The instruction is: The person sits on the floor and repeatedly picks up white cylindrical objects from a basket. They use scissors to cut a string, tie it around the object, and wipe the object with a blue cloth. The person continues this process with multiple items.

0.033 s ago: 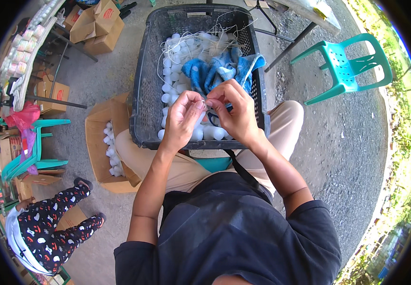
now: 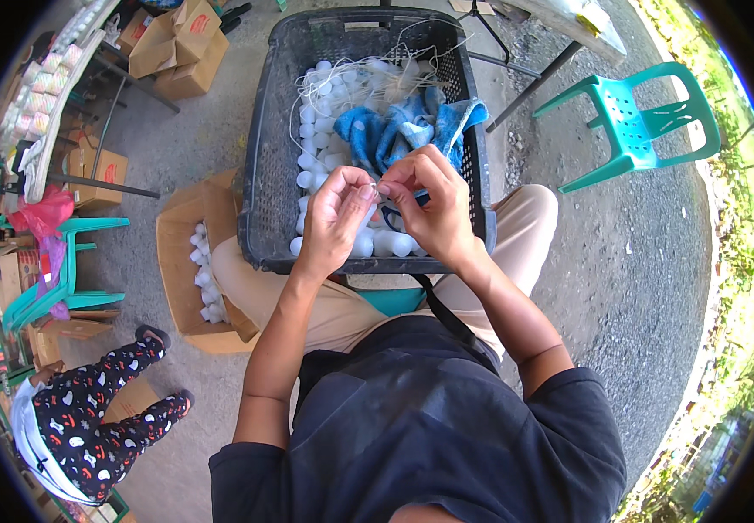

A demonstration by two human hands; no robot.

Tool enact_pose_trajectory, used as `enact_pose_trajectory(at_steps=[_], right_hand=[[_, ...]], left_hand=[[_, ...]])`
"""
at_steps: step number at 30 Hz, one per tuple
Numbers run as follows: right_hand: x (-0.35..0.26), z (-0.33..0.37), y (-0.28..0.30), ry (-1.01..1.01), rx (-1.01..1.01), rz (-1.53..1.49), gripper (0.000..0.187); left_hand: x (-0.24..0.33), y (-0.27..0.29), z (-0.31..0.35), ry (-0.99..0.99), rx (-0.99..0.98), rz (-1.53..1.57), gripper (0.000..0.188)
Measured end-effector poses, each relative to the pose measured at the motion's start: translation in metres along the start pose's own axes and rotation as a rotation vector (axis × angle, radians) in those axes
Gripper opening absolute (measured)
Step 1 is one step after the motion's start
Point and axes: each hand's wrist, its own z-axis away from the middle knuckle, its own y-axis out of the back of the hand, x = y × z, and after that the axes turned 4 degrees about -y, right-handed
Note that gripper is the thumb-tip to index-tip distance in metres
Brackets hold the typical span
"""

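My left hand point(image 2: 339, 213) and my right hand point(image 2: 429, 202) meet above the near half of a black plastic crate point(image 2: 264, 166). Thumb and forefinger of each are pinched together, tip to tip, on something small and pale that I cannot make out. Beneath them the crate holds many small white rounded pieces point(image 2: 393, 244) in rows. Thin white strings point(image 2: 394, 74) lie tangled over its far part. A crumpled blue cloth point(image 2: 386, 135) rests on the pieces just beyond my fingers. Partly hidden by my right hand is a dark blue loop point(image 2: 390, 218), like a scissors handle.
An open cardboard box point(image 2: 181, 279) with more white pieces stands by my left knee. A green plastic chair point(image 2: 630, 122) is at the far right. Another person point(image 2: 102, 427) stands at lower left, near stacked green chairs point(image 2: 67, 270). Cartons point(image 2: 181, 48) and a table point(image 2: 560, 26) lie beyond.
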Motion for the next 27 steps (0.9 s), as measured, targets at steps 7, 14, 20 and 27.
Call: enact_pose_trajectory(at_steps=[7, 14, 20, 27], right_hand=[[-0.008, 0.005, -0.001, -0.206, -0.050, -0.161, 0.006], [-0.008, 0.006, 0.000, -0.214, -0.160, -0.201, 0.005], [-0.003, 0.011, -0.009, -0.265, -0.114, -0.284, 0.006], [-0.002, 0.002, 0.000, 0.034, -0.102, 0.006, 0.008]], left_hand=[[-0.008, 0.005, 0.000, -0.241, 0.049, -0.333, 0.012], [-0.013, 0.000, 0.005, -0.241, 0.113, -0.183, 0.016], [-0.015, -0.001, 0.005, -0.334, 0.126, -0.247, 0.015], [-0.016, -0.005, 0.007, -0.227, 0.144, -0.041, 0.014]])
